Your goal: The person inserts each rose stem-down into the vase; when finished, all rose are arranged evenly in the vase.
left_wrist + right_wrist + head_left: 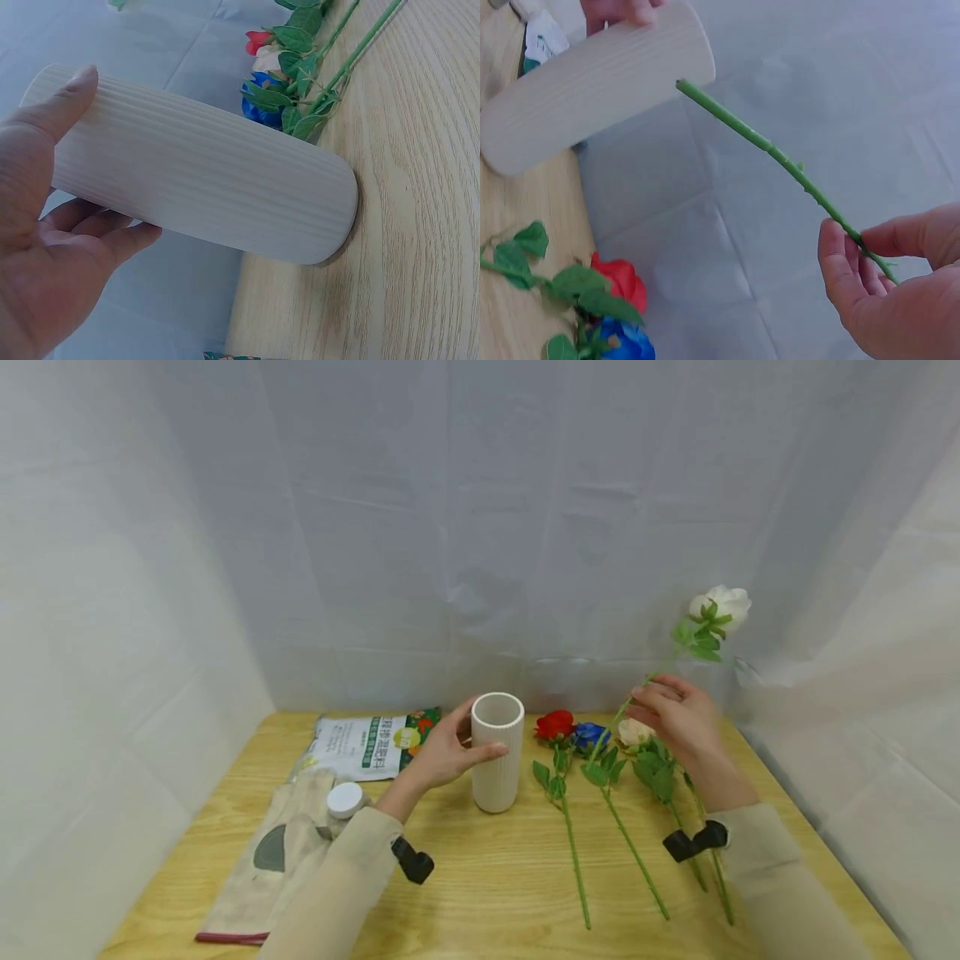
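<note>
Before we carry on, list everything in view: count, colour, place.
Vase: 1, white, centre of table
White rose: 1, green stem, raised at right
Red rose: 1, right of vase
Blue rose: 1, beside the red
Cream rose: 1, right of the blue
Extra stem: 1, green, far right, top hidden
Bag: 1, mostly white, back left
Jar: 1, white lid, by gloves
Gloves: count unclear, beige, front left
Table: 1, wood-coloured, underneath
Sheeting: whitish, back and sides
Cameras: 2, black, on wrists
Sleeves: 2, beige, forearms
Left hand: 1, gripping vase
Right hand: 1, pinching white rose's stem
</note>
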`<state>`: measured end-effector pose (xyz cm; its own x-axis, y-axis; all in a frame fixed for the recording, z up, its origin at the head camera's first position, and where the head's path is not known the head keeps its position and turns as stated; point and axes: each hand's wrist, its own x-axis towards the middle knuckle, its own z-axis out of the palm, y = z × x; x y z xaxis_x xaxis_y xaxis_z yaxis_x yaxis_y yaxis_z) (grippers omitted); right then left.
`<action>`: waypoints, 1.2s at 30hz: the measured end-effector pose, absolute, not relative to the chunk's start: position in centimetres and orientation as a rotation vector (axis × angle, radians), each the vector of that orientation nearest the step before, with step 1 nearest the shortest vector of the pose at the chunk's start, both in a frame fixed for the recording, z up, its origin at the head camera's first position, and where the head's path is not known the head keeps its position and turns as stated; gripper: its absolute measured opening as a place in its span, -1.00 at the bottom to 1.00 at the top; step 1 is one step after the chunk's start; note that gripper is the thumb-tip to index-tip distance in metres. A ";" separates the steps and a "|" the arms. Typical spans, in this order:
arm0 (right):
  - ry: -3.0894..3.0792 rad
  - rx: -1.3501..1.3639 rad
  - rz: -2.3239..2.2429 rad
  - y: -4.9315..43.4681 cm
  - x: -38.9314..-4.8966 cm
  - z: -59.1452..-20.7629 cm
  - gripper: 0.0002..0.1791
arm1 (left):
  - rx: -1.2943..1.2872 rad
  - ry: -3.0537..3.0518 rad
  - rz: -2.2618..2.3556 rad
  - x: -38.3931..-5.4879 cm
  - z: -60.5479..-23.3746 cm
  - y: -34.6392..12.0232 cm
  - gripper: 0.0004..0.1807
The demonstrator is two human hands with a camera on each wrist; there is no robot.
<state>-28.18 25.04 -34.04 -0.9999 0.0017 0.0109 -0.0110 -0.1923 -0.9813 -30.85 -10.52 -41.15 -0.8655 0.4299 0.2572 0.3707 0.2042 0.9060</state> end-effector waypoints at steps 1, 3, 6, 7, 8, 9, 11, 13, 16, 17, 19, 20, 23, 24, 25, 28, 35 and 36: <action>-1.969 0.016 2.431 24.6 -28.3 -33.7 -0.05 | 0.793 2.397 1.781 -30.9 -41.2 -10.5 -0.13; -1.936 0.019 2.447 23.6 -28.4 -33.1 -0.06 | 0.794 2.395 1.788 -30.9 -41.2 -10.5 -0.14; -1.860 0.026 2.480 22.2 -28.6 -32.2 -0.08 | 0.801 2.394 1.799 -30.9 -41.3 -10.5 -0.15; -1.841 0.031 2.481 21.8 -28.7 -32.0 -0.08 | 0.801 2.392 1.803 -30.9 -41.3 -10.4 -0.15; -1.810 0.031 2.490 21.4 -28.8 -31.8 -0.09 | 0.801 2.392 1.804 -30.9 -41.3 -10.4 -0.15; -1.793 0.027 2.486 21.0 -28.9 -31.6 -0.11 | 0.799 2.392 1.804 -30.9 -41.3 -10.4 -0.16; -1.744 0.014 2.492 20.4 -29.1 -31.3 -0.14 | 0.798 2.393 1.800 -30.8 -41.3 -10.3 -0.16; -1.706 0.007 2.494 19.8 -29.4 -31.1 -0.18 | 0.791 2.394 1.798 -30.8 -41.2 -10.3 -0.16; -1.686 0.009 2.482 19.0 -29.8 -30.9 -0.31 | 0.796 2.397 1.800 -30.8 -41.2 -10.3 -0.17; -1.678 0.013 2.480 18.7 -29.9 -30.9 -0.38 | 0.798 2.399 1.799 -30.8 -41.2 -10.3 -0.17; -1.658 0.017 2.474 18.3 -30.2 -30.7 -0.52 | 0.802 2.403 1.796 -30.8 -41.2 -10.3 -0.16; -1.651 0.018 2.471 18.0 -30.3 -30.7 -0.58 | 0.808 2.406 1.791 -30.8 -41.2 -10.4 -0.16; -1.633 0.012 2.463 17.2 -30.6 -30.5 -0.67 | 0.811 2.414 1.776 -30.7 -41.1 -10.4 -0.15; -1.640 0.014 2.456 17.0 -30.7 -30.5 -0.68 | 0.815 2.416 1.773 -30.7 -41.1 -10.5 -0.15; -1.641 0.014 2.445 16.7 -30.7 -30.5 -0.68 | 0.815 2.419 1.769 -30.7 -41.1 -10.5 -0.15; -1.685 0.021 2.388 15.8 -31.1 -30.6 -0.69 | 0.804 2.422 1.766 -30.6 -40.9 -10.5 -0.15; -1.791 0.053 2.255 13.5 -31.8 -31.6 -0.73 | 0.786 2.427 1.761 -30.7 -41.0 -10.6 -0.15; -1.812 0.059 2.232 13.2 -31.9 -31.8 -0.72 | 0.785 2.426 1.762 -30.7 -41.1 -10.6 -0.15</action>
